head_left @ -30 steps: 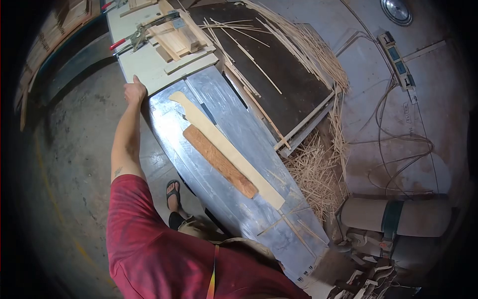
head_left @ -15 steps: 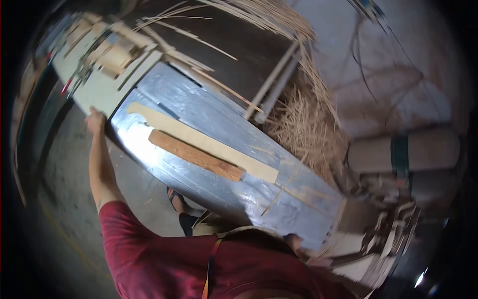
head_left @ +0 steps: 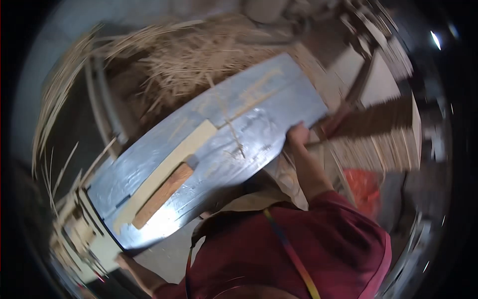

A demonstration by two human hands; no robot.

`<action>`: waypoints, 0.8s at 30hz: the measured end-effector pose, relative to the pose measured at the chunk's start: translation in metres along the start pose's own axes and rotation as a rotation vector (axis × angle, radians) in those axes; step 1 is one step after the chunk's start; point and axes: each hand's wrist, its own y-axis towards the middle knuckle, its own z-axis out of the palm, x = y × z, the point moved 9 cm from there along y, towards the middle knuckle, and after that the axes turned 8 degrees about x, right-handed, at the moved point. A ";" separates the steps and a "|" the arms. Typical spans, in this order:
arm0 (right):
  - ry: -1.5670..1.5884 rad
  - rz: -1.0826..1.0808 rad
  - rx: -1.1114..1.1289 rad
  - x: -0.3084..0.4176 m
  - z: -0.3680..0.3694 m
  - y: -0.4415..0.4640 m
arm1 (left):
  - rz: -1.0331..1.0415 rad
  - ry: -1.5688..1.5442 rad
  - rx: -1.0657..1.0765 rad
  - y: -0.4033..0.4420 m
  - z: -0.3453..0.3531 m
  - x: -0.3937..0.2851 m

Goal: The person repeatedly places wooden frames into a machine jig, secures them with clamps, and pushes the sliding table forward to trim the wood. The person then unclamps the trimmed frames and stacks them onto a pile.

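Observation:
A long metal-topped table (head_left: pixel 259 119) runs diagonally in front of me. My right hand (head_left: pixel 298 133) is closed over its near edge towards the right end. At the lower left, my left hand (head_left: pixel 123 261) holds the near edge beside a cream-coloured panel (head_left: pixel 107 254); its fingers are small and partly blurred. Between my hands, a brown wooden block (head_left: pixel 163 194) lies on the metal. Alongside it, on the far side, lies a long pale wooden strip (head_left: pixel 169 169). Neither hand touches these two pieces.
Thin wood offcuts (head_left: pixel 194 65) are heaped beyond the table's far edge. Stacked pale boards (head_left: pixel 383 149) stand at the right, with a red plastic bag (head_left: pixel 361 187) below them. Clamps and wooden pieces (head_left: pixel 79 231) sit at the table's left end. A thin splinter (head_left: pixel 231 127) lies on the metal.
My view has swung towards the table's right end, so everything appears turned. My right hand, mostly hidden before, now shows on the edge. The block and strip still lie together.

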 end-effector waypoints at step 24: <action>0.877 -1.059 -0.276 0.170 0.031 -0.365 | -0.214 -1.412 0.187 -0.076 -0.015 0.069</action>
